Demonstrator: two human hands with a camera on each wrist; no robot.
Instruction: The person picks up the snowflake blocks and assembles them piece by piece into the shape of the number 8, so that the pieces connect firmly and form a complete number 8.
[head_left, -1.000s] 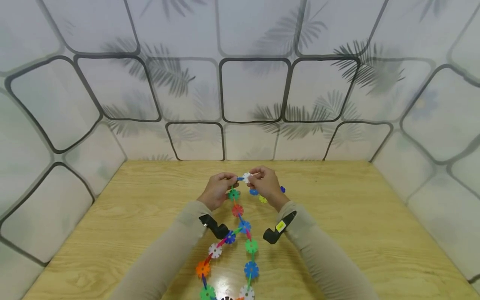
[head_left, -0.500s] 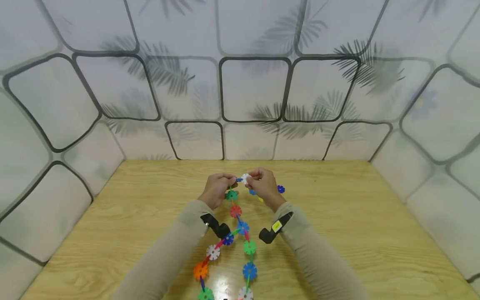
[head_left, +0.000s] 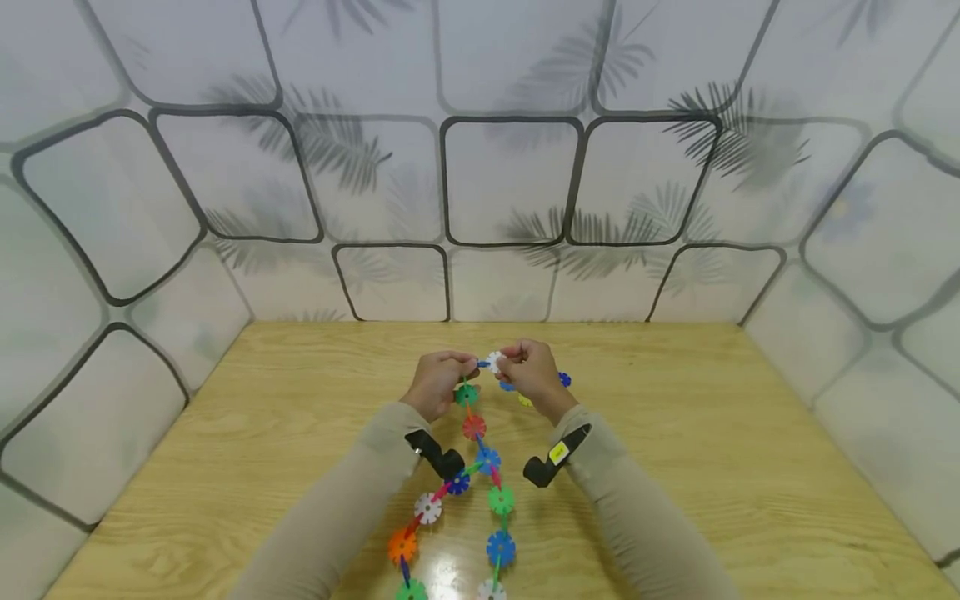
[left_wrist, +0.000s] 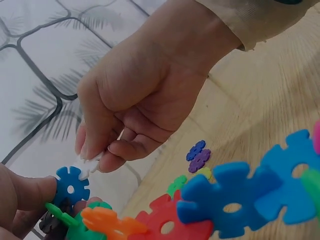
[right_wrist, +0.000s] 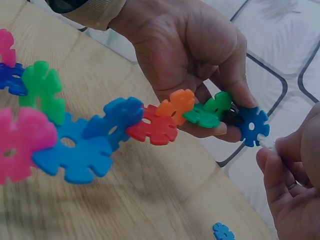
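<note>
My left hand pinches a blue snowflake disc at the far end of a chain of slotted plastic discs. Between the thumb and fingers of my right hand is a white snowflake disc, its edge meeting the blue one's edge. How deep their slots sit together cannot be told. From my left hand the chain runs toward me through a green disc, an orange one and a red disc. At a blue disc it splits into two strands. My fingers partly cover the white disc.
Several loose discs lie on the wooden table beyond and beneath my right hand, among them a dark blue disc and a yellow disc. A patterned wall covering encloses the table's back and sides. The strands continue past the near frame edge.
Both hands have come very slightly nearer to me, the chain shifting a little with them. The grips on the blue and white discs look the same.
</note>
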